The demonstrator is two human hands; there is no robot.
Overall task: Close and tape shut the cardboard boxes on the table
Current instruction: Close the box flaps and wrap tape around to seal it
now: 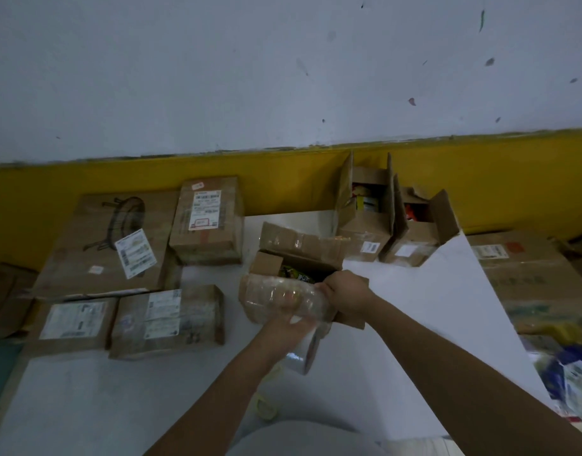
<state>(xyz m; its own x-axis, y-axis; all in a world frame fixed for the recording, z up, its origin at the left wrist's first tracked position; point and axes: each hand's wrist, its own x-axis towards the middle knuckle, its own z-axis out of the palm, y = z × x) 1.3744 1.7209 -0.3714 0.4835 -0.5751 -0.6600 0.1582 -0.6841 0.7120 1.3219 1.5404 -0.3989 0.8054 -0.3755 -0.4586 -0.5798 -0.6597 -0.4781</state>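
Note:
A small open cardboard box (299,248) stands at the middle of the white table (414,324), its far flap up and packets visible inside. My right hand (347,296) grips the box's near right edge. My left hand (288,324) holds a roll of clear tape (304,352) in front of the box. A stretch of clear tape (283,296) runs from it over the near flap. Two more open boxes (365,212) (418,232) stand at the back right, flaps upright.
Closed, labelled boxes lie to the left: a tall one (207,218), a large flat one (108,241), and two low ones (75,322) (167,320). A big carton (526,268) and coloured packaging (569,366) sit off the table's right edge. A yellow-and-white wall rises behind.

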